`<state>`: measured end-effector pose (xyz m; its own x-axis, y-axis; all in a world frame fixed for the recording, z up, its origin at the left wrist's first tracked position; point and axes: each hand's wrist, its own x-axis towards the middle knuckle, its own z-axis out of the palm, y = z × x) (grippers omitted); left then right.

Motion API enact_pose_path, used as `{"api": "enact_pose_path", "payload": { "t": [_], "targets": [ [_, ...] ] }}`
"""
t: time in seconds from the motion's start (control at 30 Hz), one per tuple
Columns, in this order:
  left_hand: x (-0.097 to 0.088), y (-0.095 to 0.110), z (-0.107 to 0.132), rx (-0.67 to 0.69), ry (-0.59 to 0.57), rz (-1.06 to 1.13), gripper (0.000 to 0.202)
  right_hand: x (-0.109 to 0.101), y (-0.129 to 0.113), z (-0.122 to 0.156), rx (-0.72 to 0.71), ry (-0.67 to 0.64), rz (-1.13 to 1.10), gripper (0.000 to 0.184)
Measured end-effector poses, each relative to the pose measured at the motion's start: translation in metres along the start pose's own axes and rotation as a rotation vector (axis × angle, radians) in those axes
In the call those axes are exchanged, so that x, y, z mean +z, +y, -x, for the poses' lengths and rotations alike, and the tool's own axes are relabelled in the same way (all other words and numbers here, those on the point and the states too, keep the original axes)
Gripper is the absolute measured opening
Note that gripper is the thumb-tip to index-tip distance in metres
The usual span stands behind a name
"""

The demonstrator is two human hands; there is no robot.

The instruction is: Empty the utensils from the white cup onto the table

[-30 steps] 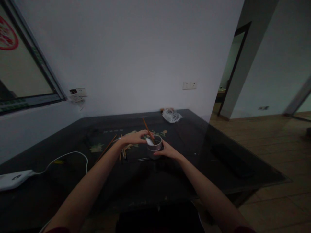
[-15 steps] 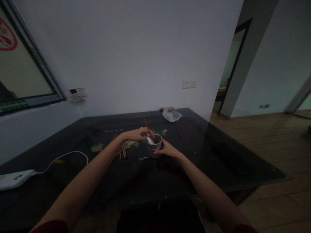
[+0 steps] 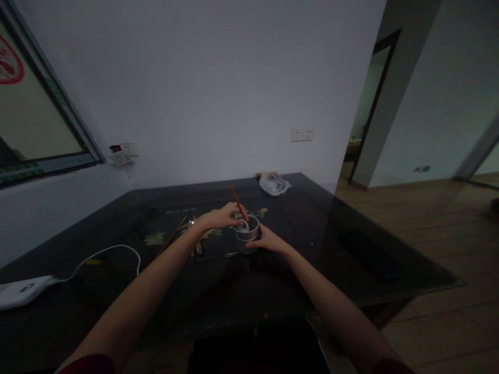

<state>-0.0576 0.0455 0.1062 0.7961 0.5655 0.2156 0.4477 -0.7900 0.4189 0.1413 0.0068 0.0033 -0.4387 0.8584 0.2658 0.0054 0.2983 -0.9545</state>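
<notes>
A small round metal cup (image 3: 248,235) stands on the dark glass table (image 3: 117,291). My right hand (image 3: 268,240) grips its right side. My left hand (image 3: 223,216) reaches over the cup's left rim and holds a white spoon-like piece (image 3: 242,225) down inside it. A brown chopstick (image 3: 238,203) leans out of the cup, up and to the left, close to my left fingers. Several more sticks and pencils (image 3: 195,244) lie on the table under my left wrist.
A white power bank (image 3: 21,292) with a white cable (image 3: 113,253) lies at the table's left edge. A crumpled clear plastic bag (image 3: 275,184) sits at the far edge by the wall. A dark flat object (image 3: 370,252) lies on the right. Wooden floor and a doorway are on the right.
My left hand has lowered the white piece deeper into the cup. The view shifted slightly; my right hand stays on the cup.
</notes>
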Motion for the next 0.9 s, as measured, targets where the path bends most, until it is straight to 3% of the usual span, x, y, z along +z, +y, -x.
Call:
{"api": "enact_pose_path", "payload": {
  "t": [0.23, 0.5, 0.6, 0.73, 0.8, 0.9],
  "targets": [
    [0.011, 0.007, -0.006, -0.028, 0.105, -0.064, 0.022, 0.0, 0.001, -0.001, -0.014, 0.0, -0.008, 0.088],
    [0.016, 0.006, -0.006, -0.128, 0.25, 0.055, 0.022, 0.002, -0.003, 0.0, 0.006, 0.024, 0.003, 0.087],
    [0.003, 0.009, -0.001, -0.146, 0.349, 0.103, 0.025, 0.002, -0.004, 0.0, 0.017, 0.018, 0.011, 0.088],
    [-0.032, 0.007, 0.021, -0.227, 0.564, 0.235, 0.03, 0.001, -0.003, 0.001, 0.013, 0.028, 0.049, 0.088],
    [-0.052, -0.002, 0.04, -0.284, 0.686, 0.311, 0.033, 0.001, -0.001, 0.001, 0.017, 0.04, 0.058, 0.086],
    [-0.075, -0.025, 0.076, -0.415, 0.752, 0.466, 0.037, 0.002, 0.0, 0.001, 0.032, 0.047, 0.056, 0.085]
  ]
}}
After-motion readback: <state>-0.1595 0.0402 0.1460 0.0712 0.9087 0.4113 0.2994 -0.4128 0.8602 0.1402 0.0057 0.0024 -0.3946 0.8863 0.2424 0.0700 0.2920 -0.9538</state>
